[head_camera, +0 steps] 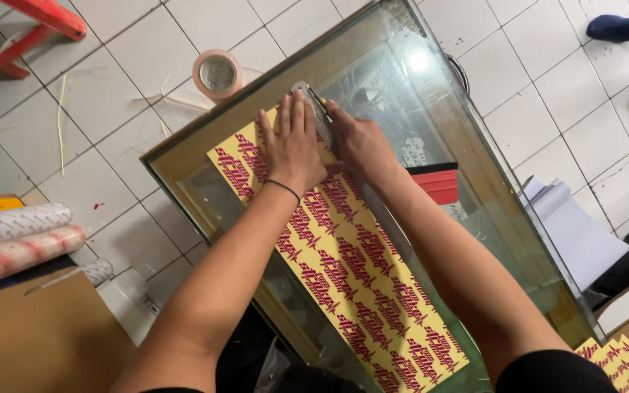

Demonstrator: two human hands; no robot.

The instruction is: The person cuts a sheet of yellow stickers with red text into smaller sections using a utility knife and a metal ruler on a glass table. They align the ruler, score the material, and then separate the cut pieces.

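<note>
A glass desk (475,156) with a greenish edge runs slantwise under both hands, and the white tiled floor (111,94) shows around and through it. On the glass lies a long yellow sticker sheet (362,280) printed with rows of red marks, reaching from beneath the hands back toward the person.

The left hand (291,142) is released and pressed flat, fingers spread, on the far end of the sheet; a thin dark band circles its wrist. The right hand (358,142) is just beside it, touching it, and is clenched around a grey utility knife (313,109) whose tip points away from the person, along the sheet's far edge.

Just right of the right hand, a red squeegee (438,183) rests on the glass. Beyond the left hand, on the floor past the desk's corner, sits a pink tape roll (218,73). Well to the left of the arms lie rolls of film (16,236) over a brown cardboard sheet (45,335). Far beyond them stands a red frame (30,25). To the right of the right arm, white paper (573,225) lies on the floor, and another person's dark blue shoes (624,29) show far off.
</note>
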